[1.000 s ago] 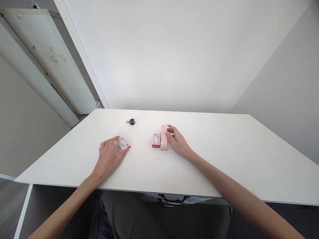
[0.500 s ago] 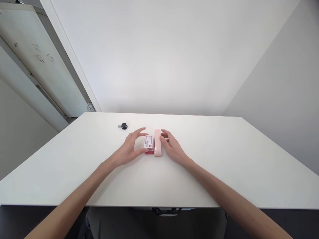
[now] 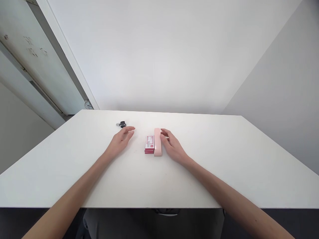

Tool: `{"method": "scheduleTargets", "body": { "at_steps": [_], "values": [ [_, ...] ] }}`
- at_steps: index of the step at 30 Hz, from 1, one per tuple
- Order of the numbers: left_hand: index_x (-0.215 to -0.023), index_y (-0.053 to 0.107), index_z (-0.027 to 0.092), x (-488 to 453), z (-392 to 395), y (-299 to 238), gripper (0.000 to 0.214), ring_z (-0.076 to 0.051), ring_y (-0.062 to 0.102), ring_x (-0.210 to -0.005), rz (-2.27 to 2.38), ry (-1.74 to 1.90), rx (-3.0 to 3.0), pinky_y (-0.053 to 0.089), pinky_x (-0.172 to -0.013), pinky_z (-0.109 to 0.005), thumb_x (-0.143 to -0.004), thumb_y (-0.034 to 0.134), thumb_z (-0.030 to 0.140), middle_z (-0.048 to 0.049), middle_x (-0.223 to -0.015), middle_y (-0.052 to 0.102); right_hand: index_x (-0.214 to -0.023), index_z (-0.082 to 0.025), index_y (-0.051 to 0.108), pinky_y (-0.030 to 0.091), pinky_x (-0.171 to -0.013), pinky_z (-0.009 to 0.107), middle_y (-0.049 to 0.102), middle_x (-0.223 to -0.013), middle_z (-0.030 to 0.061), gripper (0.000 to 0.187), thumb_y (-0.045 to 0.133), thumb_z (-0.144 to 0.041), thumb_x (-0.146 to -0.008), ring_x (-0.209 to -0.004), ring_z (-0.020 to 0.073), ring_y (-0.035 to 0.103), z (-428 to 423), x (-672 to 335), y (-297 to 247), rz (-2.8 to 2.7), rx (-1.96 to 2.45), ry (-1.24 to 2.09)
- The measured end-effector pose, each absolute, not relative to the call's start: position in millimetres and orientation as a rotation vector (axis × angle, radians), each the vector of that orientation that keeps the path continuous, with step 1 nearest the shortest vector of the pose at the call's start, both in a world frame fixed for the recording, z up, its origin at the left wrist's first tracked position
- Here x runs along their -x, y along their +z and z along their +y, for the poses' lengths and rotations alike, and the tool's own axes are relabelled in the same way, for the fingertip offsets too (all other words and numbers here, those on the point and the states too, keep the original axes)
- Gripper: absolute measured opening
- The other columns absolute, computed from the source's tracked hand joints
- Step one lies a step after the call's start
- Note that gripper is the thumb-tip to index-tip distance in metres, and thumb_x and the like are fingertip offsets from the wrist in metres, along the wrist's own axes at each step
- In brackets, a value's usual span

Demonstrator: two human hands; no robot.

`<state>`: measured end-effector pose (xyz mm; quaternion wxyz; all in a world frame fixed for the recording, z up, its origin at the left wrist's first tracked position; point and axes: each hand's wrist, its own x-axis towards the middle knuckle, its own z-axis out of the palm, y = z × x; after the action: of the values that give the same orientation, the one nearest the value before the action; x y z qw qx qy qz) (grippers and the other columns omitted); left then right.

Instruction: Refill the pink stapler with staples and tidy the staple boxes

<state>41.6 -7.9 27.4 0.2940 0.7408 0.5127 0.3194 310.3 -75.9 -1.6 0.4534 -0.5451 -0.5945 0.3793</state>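
Two or more small white-and-red boxes (image 3: 149, 143) are stacked at the middle of the table, the top one squared with those below. Along their right side lies a pale pink stapler (image 3: 157, 142), its long axis pointing away from me. My right hand (image 3: 173, 146) rests against the stapler's right side, thumb and fingers slightly apart, not wrapped around it. To the left of the boxes is my left hand (image 3: 121, 139), holding nothing, its thumb and fingers apart. Just beyond its knuckles sits a black binder clip (image 3: 122, 124) with silver handles.
The white table (image 3: 211, 172) runs back to a white wall (image 3: 159, 56). A pale panel with worn marks (image 3: 47, 66) stands beyond the table's left end. Below the front edge, a dark grey surface (image 3: 154, 225) shows.
My left hand has let go of the box stack and moved left, toward the binder clip. The top box now sits more evenly on the stack. My right hand stays beside the stapler.
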Motion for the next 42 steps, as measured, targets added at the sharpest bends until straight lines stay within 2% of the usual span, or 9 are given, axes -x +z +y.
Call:
{"method": "scheduleTargets", "body": {
  "at_steps": [4,10,17,21,28,36,42],
  "values": [
    [-0.124,0.069,0.026,-38,-4,25,0.046,-0.027,0.065,-0.127,1.371,0.879,-1.999,0.049,-0.111,-0.043,-0.101,0.051,0.063,-0.0056,-0.141,0.070,-0.155,-0.026,0.047,0.049,-0.114,0.047,0.057,-0.156,0.0123,0.058,0.044,-0.059,-0.107,-0.134,0.0269,0.061,-77,-310,-1,-1.466,1.349,0.945],
    [-0.116,0.069,0.024,-36,7,15,0.034,-0.027,0.067,-0.114,1.510,0.933,-2.097,0.056,-0.090,-0.039,-0.099,0.052,0.048,-0.0068,-0.130,0.073,-0.153,-0.026,0.050,0.049,-0.113,0.047,0.058,-0.155,0.0118,0.056,0.044,-0.058,-0.108,-0.131,0.0266,0.062,-78,-309,1,-1.469,1.358,0.943],
    [-0.109,0.068,0.022,-30,22,11,0.030,-0.031,0.063,-0.115,1.289,0.805,-2.714,0.048,-0.107,-0.052,-0.103,0.043,0.037,-0.0107,-0.117,0.074,-0.152,-0.028,0.051,0.049,-0.112,0.047,0.058,-0.155,0.0114,0.055,0.044,-0.059,-0.107,-0.131,0.0270,0.062,-79,-310,1,-1.473,1.371,0.934],
    [-0.116,0.067,0.021,-26,30,11,0.030,-0.033,0.060,-0.121,1.381,0.915,-2.802,0.047,-0.108,-0.054,-0.104,0.043,0.033,-0.0139,-0.124,0.069,-0.152,-0.027,0.051,0.049,-0.112,0.047,0.058,-0.154,0.0117,0.055,0.044,-0.058,-0.108,-0.133,0.0268,0.061,-78,-310,0,-1.481,1.366,0.922],
    [-0.135,0.058,0.020,-23,33,9,0.038,-0.038,0.041,-0.148,1.604,0.985,-2.695,0.037,-0.119,-0.062,-0.102,0.048,0.035,-0.0186,-0.157,0.049,-0.151,-0.029,0.051,0.050,-0.112,0.047,0.058,-0.154,0.0105,0.052,0.044,-0.057,-0.108,-0.128,0.0256,0.063,-78,-309,0,-1.478,1.373,0.937],
    [-0.151,0.046,0.015,-22,35,6,0.057,-0.039,0.025,-0.162,1.714,0.817,-2.542,0.027,-0.129,-0.063,-0.100,0.045,0.041,-0.0195,-0.171,0.037,-0.150,-0.028,0.052,0.048,-0.114,0.047,0.059,-0.153,0.0102,0.051,0.043,-0.057,-0.109,-0.135,0.0261,0.059,-78,-309,0,-1.485,1.356,0.925],
    [-0.160,0.039,0.011,-23,37,6,0.068,-0.037,0.019,-0.165,1.780,0.677,-2.474,0.023,-0.132,-0.061,-0.101,0.039,0.045,-0.0178,-0.174,0.033,-0.151,-0.029,0.051,0.048,-0.113,0.046,0.059,-0.154,0.0104,0.052,0.043,-0.058,-0.108,-0.134,0.0257,0.060,-78,-310,0,-1.486,1.371,0.924]
  ]
}}
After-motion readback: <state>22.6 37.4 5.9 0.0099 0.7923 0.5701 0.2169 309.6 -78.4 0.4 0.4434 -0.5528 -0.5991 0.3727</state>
